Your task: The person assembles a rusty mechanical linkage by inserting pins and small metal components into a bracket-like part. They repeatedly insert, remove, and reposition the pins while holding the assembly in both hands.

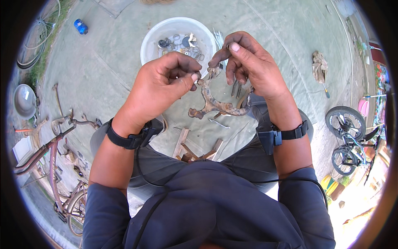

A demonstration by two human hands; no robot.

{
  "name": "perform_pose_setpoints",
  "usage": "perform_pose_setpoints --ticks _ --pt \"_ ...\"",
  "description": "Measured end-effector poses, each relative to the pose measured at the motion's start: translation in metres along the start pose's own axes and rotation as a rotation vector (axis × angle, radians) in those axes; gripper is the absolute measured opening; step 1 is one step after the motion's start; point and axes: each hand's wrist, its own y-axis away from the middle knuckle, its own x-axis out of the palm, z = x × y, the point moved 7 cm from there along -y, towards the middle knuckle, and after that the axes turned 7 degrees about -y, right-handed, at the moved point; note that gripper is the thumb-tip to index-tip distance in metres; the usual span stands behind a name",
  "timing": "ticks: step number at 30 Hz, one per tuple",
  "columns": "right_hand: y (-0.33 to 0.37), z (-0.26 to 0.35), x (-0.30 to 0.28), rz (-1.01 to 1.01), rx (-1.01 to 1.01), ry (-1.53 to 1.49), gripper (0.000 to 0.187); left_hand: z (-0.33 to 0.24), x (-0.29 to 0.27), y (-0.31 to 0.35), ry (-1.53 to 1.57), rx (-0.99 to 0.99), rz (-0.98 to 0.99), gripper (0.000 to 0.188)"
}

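My left hand (166,79) is closed, its thumb and fingertips pinched on a small dark piece too small to name. To its right, my right hand (255,62) pinches thumb against forefinger. Something small and dark shows at that pinch, and its other fingers curl loosely. Beneath and between both hands is a rusty, curved, branching metal part (222,107) with knobbed ends. Whether either hand touches it, I cannot tell. Just beyond them stands a round white basin (150,34), holding rings, washers and other small metal parts (195,52).
Pliers-like dark handles (236,89) and a wooden frame (182,141) lie by my legs. At left are a bicycle frame (53,166), a grey bowl (25,101) and a blue can (81,26). A small bicycle (346,124) and a cloth-like bundle (319,66) are at right.
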Motion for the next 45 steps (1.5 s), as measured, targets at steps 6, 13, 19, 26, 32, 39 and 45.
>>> perform_pose_setpoints --ticks 6,13,19,26,32,39,45 --pt "0.001 -0.003 -0.002 -0.037 0.027 0.017 0.035 -0.008 0.003 0.0 -0.247 0.138 0.06 0.015" --pt "0.001 -0.006 -0.004 -0.026 0.038 -0.002 0.035 -0.021 0.008 0.001 -0.367 0.32 0.05 0.019" --pt "-0.001 -0.01 -0.003 -0.006 0.061 -0.016 0.036 -0.029 0.008 0.002 -0.486 0.479 0.077 0.02" --pt "-0.001 -0.012 -0.002 0.004 0.068 -0.019 0.038 -0.03 0.009 0.002 -0.548 0.516 0.089 0.021" --pt "-0.001 -0.014 -0.002 -0.001 0.091 -0.017 0.04 -0.033 0.01 0.004 -0.631 0.563 0.085 0.024" --pt "-0.001 -0.016 -0.004 -0.022 0.083 -0.051 0.041 -0.033 0.01 0.005 -0.612 0.557 0.102 0.024" --pt "-0.002 -0.016 -0.006 -0.027 0.088 -0.103 0.042 -0.033 0.009 0.004 -0.555 0.53 0.106 0.026"
